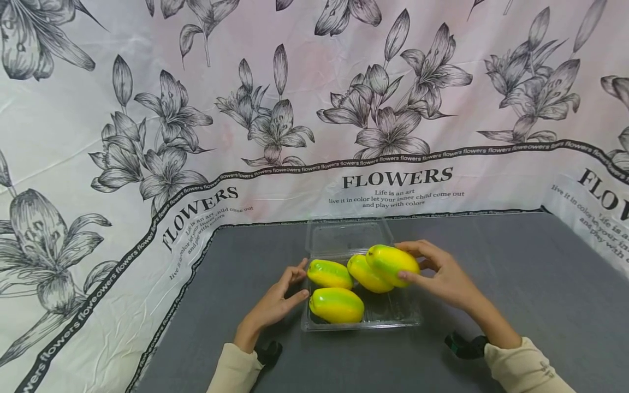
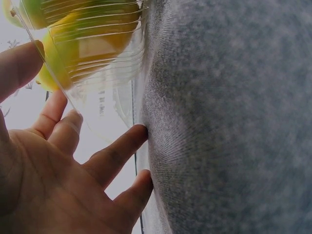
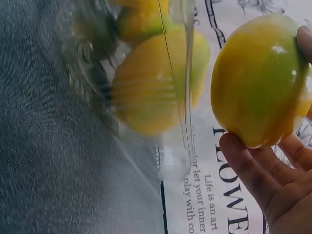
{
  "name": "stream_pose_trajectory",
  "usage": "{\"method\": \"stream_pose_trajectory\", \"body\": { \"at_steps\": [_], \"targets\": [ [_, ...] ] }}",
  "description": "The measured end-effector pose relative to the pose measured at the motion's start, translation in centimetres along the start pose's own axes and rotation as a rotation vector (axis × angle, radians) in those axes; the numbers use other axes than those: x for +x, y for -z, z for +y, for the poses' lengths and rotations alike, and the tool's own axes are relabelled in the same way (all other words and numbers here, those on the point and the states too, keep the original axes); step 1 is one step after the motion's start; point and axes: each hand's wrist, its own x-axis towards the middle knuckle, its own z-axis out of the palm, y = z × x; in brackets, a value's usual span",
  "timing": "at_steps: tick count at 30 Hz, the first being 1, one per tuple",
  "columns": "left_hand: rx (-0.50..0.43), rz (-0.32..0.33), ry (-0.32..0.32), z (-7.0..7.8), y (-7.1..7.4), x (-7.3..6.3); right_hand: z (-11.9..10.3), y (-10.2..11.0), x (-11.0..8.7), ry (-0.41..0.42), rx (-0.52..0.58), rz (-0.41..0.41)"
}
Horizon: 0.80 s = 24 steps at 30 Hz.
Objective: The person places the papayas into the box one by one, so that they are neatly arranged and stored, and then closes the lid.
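Observation:
My right hand [image 1: 444,275] holds a yellow-green mango [image 1: 397,265] between thumb and fingers, over the right part of a clear plastic box [image 1: 395,318]. In the right wrist view this mango [image 3: 258,80] is up beside the box's rim, its lower end against the fingertips. Three more mangoes lie in the box: a back-left one [image 1: 330,274], a front-left one [image 1: 337,305] and one at the back middle [image 1: 362,275], partly covered by the held mango. Against the box's left side rests my left hand [image 1: 275,303], fingers spread; in its wrist view the thumb touches the rim.
The box's hinged lid [image 1: 350,238] is folded back, away from me. Dark grey cloth covers the table [image 1: 236,262]. A white flower-printed cloth [image 1: 295,196] hangs behind it and at the sides. Black bands [image 1: 464,345] show at both wrists, next to light sleeves.

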Motion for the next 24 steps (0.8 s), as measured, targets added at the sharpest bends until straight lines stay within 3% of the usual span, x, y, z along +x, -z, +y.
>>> {"method": "stream_pose_trajectory", "body": {
  "at_steps": [10, 24],
  "targets": [
    [-0.009, -0.006, 0.008, 0.0, 0.0, 0.1, -0.5, -1.1, -0.2, 0.026, 0.037, -0.099],
    [-0.01, -0.005, 0.001, 0.0, 0.0, 0.0, -0.6, -1.7, -0.3, 0.06, 0.018, -0.153]
  ]
}}
